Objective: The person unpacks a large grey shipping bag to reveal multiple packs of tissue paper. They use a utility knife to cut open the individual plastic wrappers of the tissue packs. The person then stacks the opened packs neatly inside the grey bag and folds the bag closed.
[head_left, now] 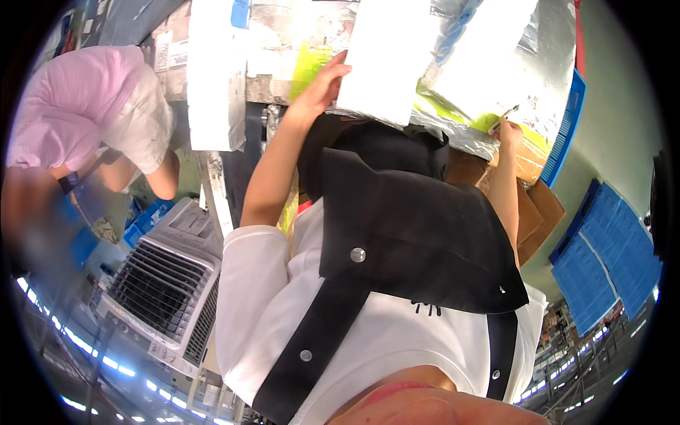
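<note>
- I see the left hand (326, 85) with its fingers loosely bent at the left edge of a smooth, oblong white slab (382, 57); from this feed I cannot tell whether it grips the slab or only rests there.
- I have the right hand (508, 133) closed around a thin, stick-like tool (511, 112), pale with a dark tip; its exact kind is too small for me to make out.
- The slab lies flat on the worktable (265, 49), whose scuffed, patchy top shows between the hands' forearms and a long white panel (216, 78) farther left.
- Near the right hand I pick out crinkled, shiny silver wrapping (464, 144) and glossy yellow-green strips (443, 106).
- Below it, brown cardboard (547, 212) shows flat, angular flaps beside a ribbed blue plastic crate (567, 127).
</note>
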Demonstrator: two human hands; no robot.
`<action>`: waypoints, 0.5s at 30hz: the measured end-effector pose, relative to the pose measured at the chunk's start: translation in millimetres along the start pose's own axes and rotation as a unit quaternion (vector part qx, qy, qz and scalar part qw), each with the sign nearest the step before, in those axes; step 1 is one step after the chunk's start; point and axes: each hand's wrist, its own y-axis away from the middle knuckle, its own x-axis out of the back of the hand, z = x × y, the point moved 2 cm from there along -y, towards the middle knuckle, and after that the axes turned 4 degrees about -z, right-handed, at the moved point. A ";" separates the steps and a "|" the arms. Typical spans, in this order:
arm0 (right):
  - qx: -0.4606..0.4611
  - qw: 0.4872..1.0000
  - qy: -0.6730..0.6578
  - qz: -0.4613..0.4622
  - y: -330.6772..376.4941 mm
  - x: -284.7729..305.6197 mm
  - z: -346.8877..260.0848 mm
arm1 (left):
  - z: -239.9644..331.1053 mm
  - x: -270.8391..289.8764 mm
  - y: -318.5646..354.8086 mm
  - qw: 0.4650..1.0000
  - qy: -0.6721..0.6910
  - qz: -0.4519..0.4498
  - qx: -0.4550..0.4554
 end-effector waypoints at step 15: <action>0.060 0.996 -0.001 0.071 -5.3 -19.5 28.1 | 3.1 2.5 17.8 0.921 0.373 -0.043 -0.107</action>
